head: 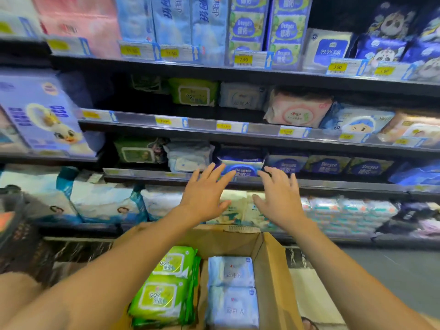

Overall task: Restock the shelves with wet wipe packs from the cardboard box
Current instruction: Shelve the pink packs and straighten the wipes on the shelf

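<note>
An open cardboard box [273, 270] stands below me in front of the shelves. Inside it lie green wet wipe packs [166, 287] on the left and pale blue packs [232, 291] on the right. Both arms stretch over the box toward the shelf. My left hand [204, 194] and my right hand [281, 196] are spread, fingers straight, holding nothing. Their fingertips reach the edge of the shelf [333, 184] just in front of a dark blue Deeyeo pack [240, 163].
Four shelf levels hold wipe and tissue packs: a green pack [137, 151] and a white pack [188, 156] left of the blue one, more Deeyeo packs [326, 164] to the right. A large purple duck pack [42, 115] juts out at left. Grey floor lies at lower right.
</note>
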